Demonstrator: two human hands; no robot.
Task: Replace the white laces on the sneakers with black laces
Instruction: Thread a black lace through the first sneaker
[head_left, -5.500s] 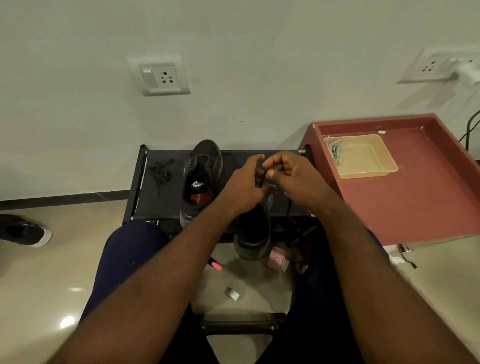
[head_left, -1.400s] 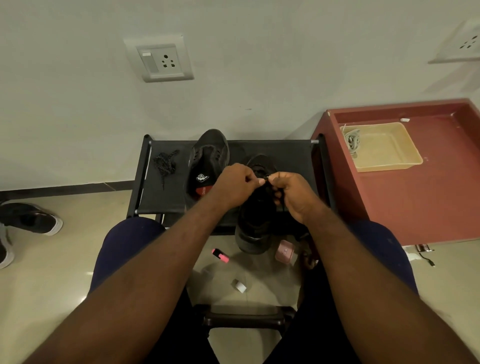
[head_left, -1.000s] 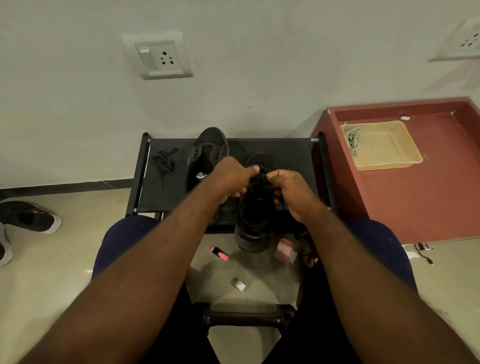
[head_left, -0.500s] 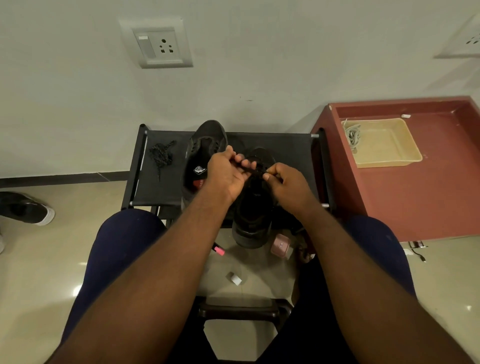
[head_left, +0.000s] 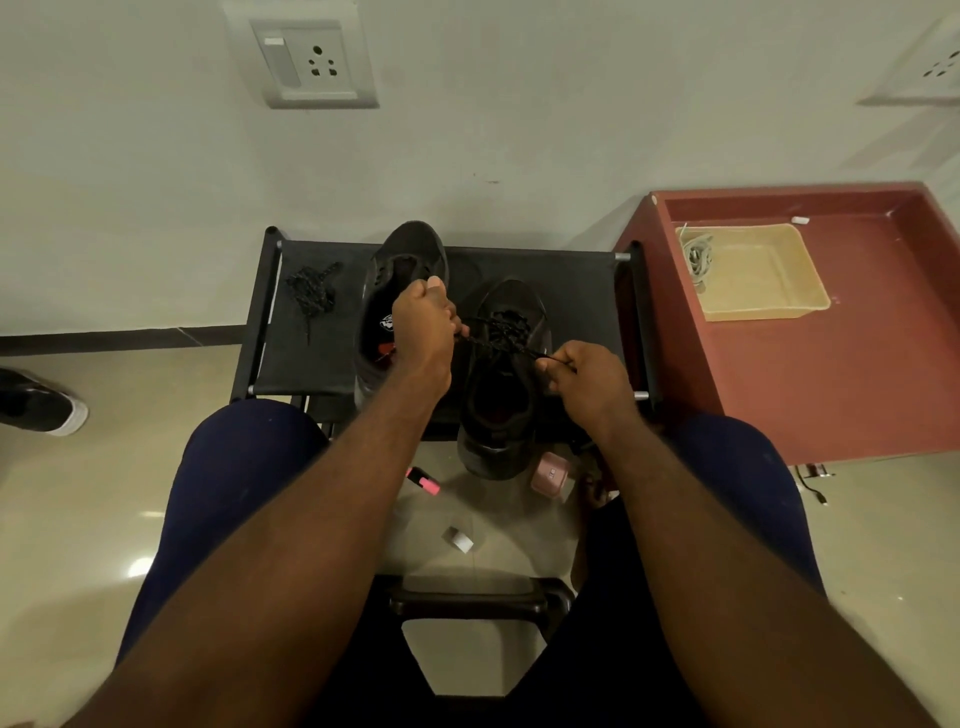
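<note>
Our hands have drawn apart: left hand (head_left: 423, 332) and right hand (head_left: 582, 382) each pinch an end of the black lace (head_left: 498, 344), now taut across the sneaker (head_left: 498, 415) at frame centre. We judge this shoe nearly laced. The other sneaker (head_left: 408, 254) has an insole logo (head_left: 387, 323) too small to read.

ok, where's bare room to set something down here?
Rack: bare fabric right of the laced sneaker; a narrow strip between the loose lace and the other sneaker. Red table: wide bare area on the near side of the beige tray. Crowded: rack centre, where left hand and right hand grip the black lace.
</note>
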